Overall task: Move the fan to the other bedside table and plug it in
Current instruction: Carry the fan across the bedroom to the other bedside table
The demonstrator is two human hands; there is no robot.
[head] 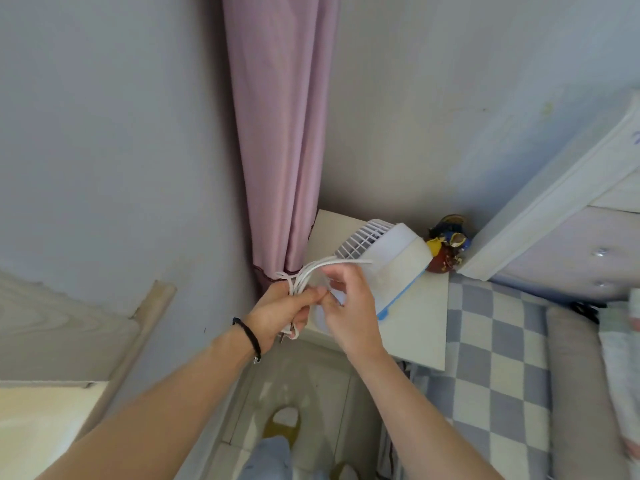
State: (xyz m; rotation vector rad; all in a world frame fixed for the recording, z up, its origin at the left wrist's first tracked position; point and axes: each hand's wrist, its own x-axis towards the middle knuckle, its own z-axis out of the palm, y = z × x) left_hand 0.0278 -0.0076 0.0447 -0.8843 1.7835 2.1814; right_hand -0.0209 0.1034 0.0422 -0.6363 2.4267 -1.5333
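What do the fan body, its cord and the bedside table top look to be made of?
Fan: likely moulded plastic, matte white with blue trim, judging by its slatted grille. Cord: white, smooth sheath, probably rubber or PVC, bending in loose loops in the left hand. Bedside table: smooth, pale top, perhaps painted or laminated board; cannot tell.

Both hands raised together — left hand clenched, right hand pinching.

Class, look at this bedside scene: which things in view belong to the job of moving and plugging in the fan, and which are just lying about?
Part of the job:
- fan
- white cord, coiled in the left hand
- right hand, at the cord
- bedside table

Lying about:
- pink curtain
- colourful ornament
- checked blanket
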